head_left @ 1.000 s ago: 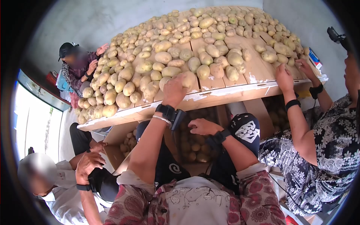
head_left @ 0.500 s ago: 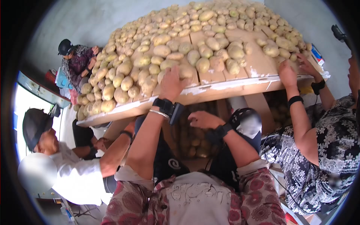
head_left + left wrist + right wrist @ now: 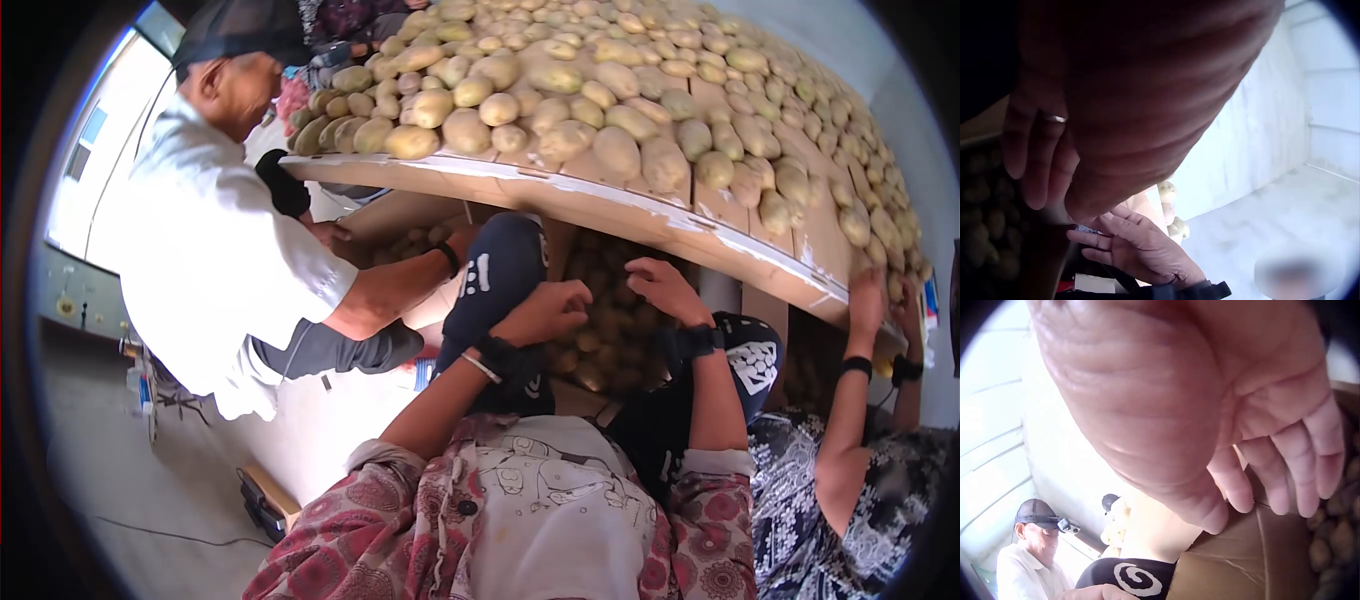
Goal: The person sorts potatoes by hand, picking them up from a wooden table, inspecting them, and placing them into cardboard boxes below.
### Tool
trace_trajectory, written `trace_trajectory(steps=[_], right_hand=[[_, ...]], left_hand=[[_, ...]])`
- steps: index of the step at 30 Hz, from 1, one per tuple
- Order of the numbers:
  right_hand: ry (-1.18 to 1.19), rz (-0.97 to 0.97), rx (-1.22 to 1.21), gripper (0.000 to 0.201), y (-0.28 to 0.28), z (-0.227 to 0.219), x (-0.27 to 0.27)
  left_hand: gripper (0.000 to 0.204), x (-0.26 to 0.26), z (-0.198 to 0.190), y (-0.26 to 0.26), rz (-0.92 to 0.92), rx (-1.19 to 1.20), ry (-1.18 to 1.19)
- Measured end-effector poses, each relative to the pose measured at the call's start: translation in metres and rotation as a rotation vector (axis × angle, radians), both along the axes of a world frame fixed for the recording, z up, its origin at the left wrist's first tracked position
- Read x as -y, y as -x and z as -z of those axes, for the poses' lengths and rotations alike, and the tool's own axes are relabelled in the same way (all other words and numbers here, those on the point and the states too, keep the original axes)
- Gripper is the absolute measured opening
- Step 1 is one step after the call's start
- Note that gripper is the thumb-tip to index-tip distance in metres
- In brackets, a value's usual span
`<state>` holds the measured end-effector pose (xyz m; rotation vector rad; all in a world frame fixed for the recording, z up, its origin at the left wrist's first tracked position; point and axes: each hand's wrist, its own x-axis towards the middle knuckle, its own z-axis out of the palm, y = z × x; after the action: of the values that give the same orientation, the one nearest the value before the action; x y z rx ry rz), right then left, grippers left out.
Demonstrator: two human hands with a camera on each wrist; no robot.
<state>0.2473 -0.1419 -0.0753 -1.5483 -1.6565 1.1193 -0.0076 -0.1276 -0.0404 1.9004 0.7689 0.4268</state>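
In the head view my left hand (image 3: 548,312) hovers beside my left knee with its fingers loosely bent and nothing in them. My right hand (image 3: 668,290) is held a little to the right, also holding nothing. Between and below them, a cardboard box under the table holds potatoes (image 3: 610,335) in shadow. The right wrist view shows my right palm (image 3: 1210,406) bare, its fingers relaxed over a cardboard flap (image 3: 1229,556). From the left wrist, my left hand (image 3: 1129,112) fills the top, and my right hand (image 3: 1147,250) appears below with fingers spread.
Many potatoes (image 3: 615,150) cover the cardboard-topped table (image 3: 500,170), whose front edge runs above my hands. On the left a person in a white shirt (image 3: 210,260) leans in, arm near another box. At right another person's hands (image 3: 868,300) reach the table edge.
My left hand has left the potatoes at the table edge and come down near my knee. The view has swung left, and the white-shirted person has risen and moved closer.
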Motion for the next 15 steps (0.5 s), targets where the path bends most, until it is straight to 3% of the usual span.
trace_trajectory(steps=[4, 15], right_hand=[[0.103, 0.005, 0.002, 0.035, 0.001, 0.005, -0.002], [0.133, -0.007, -0.009, 0.036, 0.009, -0.005, 0.004]], left_hand=[[0.025, -0.003, 0.007, -0.001, -0.035, 0.048, 0.023], [0.03, -0.004, 0.023, 0.0, 0.08, -0.022, -0.015]])
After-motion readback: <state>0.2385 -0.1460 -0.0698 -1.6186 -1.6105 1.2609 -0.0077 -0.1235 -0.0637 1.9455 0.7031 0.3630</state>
